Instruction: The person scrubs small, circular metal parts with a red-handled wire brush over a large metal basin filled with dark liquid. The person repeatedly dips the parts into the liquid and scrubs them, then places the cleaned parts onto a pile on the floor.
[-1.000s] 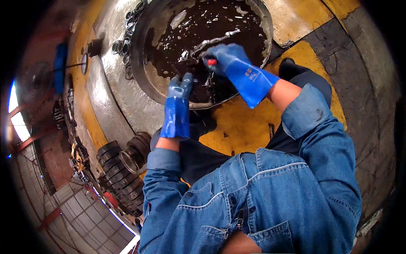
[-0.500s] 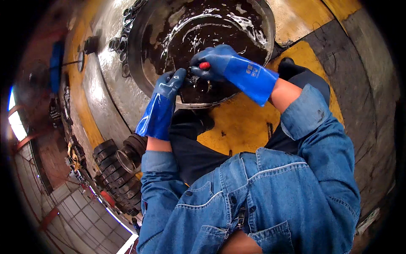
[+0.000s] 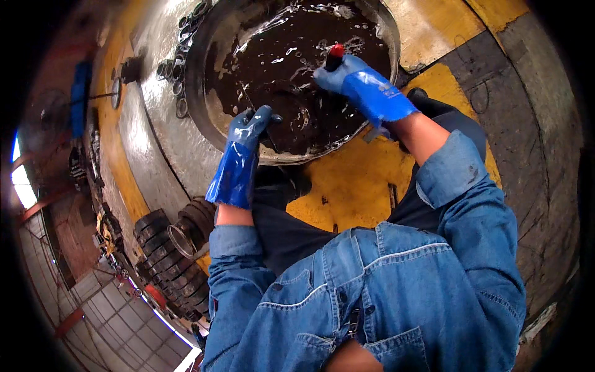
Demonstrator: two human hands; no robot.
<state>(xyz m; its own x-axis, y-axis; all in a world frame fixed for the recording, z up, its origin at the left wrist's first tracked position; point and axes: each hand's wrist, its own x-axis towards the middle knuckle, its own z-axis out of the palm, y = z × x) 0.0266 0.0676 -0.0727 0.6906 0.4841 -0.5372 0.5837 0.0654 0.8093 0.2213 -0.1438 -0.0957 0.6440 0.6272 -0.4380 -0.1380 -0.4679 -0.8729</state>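
Observation:
Both my hands wear blue rubber gloves over a wide round metal basin (image 3: 197, 80) of dark, wet liquid. My right hand (image 3: 347, 75) is closed round a black handle with a red end (image 3: 335, 54), which sticks up out of the fist; the tool's working end is hidden, so its kind does not show. At the basin's near left rim, my left hand (image 3: 249, 127) has its fingers curled together. Something dark shows at its fingertips, too unclear to name. A ring-like shape (image 3: 282, 99) shows faintly in the liquid between the hands.
Several dark metal rings (image 3: 180, 71) stand along the basin's left side. Stacked black ring-shaped parts (image 3: 167, 251) lie at the lower left, by a pale metal ring (image 3: 181, 240). Yellow flooring (image 3: 347, 192) lies between my legs.
My right hand has moved right and away from my left hand, and its handle now points upward. The left hand has shifted slightly nearer to me.

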